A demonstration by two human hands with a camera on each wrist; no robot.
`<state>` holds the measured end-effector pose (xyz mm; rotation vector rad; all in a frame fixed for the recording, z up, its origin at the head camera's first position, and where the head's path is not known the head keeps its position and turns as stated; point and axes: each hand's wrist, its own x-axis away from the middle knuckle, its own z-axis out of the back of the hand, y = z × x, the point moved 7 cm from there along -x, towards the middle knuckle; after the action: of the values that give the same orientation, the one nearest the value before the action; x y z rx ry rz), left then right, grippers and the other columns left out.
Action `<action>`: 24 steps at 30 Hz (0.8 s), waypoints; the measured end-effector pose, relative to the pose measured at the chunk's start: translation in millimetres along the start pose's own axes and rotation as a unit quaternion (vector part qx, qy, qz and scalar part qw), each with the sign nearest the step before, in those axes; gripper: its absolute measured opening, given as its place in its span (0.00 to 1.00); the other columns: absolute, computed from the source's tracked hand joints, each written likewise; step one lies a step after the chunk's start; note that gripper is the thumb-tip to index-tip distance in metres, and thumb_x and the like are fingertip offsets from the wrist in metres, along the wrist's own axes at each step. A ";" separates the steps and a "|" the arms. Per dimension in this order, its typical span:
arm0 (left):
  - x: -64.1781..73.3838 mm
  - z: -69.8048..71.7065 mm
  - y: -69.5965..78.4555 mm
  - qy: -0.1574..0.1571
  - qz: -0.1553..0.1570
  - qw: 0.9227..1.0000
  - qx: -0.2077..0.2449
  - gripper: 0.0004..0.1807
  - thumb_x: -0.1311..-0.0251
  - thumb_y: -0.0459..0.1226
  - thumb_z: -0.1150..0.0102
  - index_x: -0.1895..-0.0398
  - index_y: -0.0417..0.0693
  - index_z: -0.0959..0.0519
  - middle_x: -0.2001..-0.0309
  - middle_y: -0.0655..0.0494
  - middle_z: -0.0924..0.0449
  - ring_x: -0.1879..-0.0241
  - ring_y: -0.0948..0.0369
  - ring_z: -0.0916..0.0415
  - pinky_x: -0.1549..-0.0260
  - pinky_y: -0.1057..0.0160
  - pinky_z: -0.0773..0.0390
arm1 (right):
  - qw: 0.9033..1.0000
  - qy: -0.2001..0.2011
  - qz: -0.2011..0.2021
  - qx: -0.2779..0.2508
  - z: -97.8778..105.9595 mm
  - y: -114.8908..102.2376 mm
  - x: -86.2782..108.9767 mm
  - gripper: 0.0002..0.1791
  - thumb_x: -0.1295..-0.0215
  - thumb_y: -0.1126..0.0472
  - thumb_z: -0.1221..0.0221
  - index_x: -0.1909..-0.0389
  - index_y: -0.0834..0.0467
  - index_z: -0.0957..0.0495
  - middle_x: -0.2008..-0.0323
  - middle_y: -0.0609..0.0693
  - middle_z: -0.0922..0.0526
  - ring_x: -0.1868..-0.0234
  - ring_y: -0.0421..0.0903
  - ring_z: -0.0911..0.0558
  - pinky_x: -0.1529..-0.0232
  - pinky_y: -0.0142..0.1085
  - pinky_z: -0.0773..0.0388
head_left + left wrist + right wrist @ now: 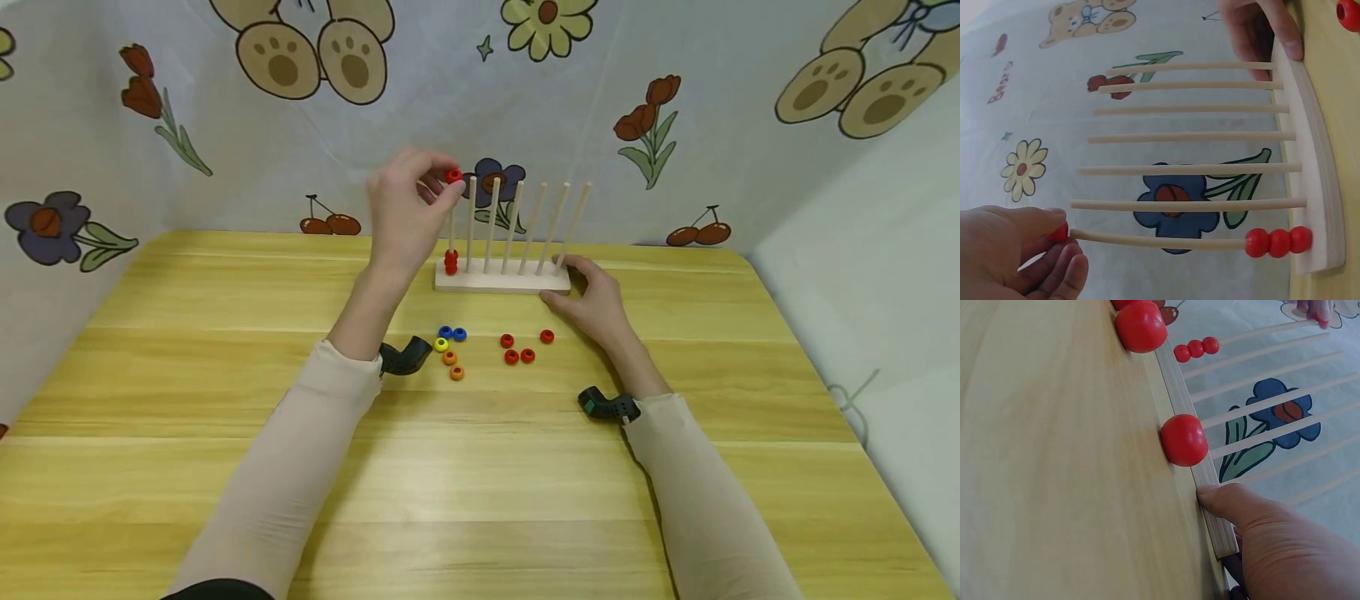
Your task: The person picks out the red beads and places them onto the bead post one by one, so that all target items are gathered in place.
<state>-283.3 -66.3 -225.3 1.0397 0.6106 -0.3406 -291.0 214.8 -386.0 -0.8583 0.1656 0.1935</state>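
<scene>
You face a pale backdrop (435, 117) printed with teddy bears (352, 62), a yellow flower (547, 25), blue flowers (47, 227), red tulips (637, 123) and cherries (699, 233), standing behind the wood-grain table (480, 500) before you. To your right you see a plain white surface (870, 267) and, near the table's edge, a thin looped cord (861, 389).

Left hand (1004, 237) pinches round red bead (1060, 234) at tip of pale wooden rod (1166, 242); three round red beads (1279, 243) at its base.

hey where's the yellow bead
In the head view, the yellow bead lies left of centre on the table, between blue beads and orange beads, in front of the peg stand.
</scene>
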 end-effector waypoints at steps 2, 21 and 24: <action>0.9 -2.8 -2.3 -0.006 0.010 1.000 -0.007 0.09 0.32 0.32 0.31 0.52 0.38 0.12 0.58 0.45 0.15 0.61 0.55 0.19 0.57 0.62 0.17 | 1.000 0.001 -0.002 0.000 0.2 1.0 0.4 0.33 0.35 0.57 0.27 0.31 0.60 0.24 0.31 0.59 0.22 0.26 0.58 0.28 0.23 0.53 0.35; 6.1 -1.7 -7.5 0.028 -0.010 0.999 -0.013 0.11 0.32 0.37 0.30 0.51 0.40 0.12 0.59 0.42 0.17 0.64 0.48 0.23 0.63 0.61 0.25 | 1.000 0.004 -0.002 0.006 0.2 -0.2 -1.0 0.34 0.36 0.57 0.26 0.31 0.61 0.24 0.31 0.59 0.22 0.26 0.58 0.27 0.24 0.52 0.34; 10.1 -0.3 -4.3 0.034 -0.040 0.999 -0.004 0.10 0.33 0.35 0.30 0.54 0.38 0.12 0.62 0.43 0.17 0.66 0.49 0.23 0.66 0.61 0.25 | 1.000 0.003 -0.002 0.003 -1.5 -0.1 -1.0 0.34 0.35 0.57 0.26 0.31 0.61 0.24 0.31 0.59 0.22 0.27 0.57 0.27 0.24 0.52 0.34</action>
<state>-277.8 -67.9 -234.7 1.0253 0.7158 -0.3732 -292.0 213.5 -386.6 -0.8523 0.1692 0.1871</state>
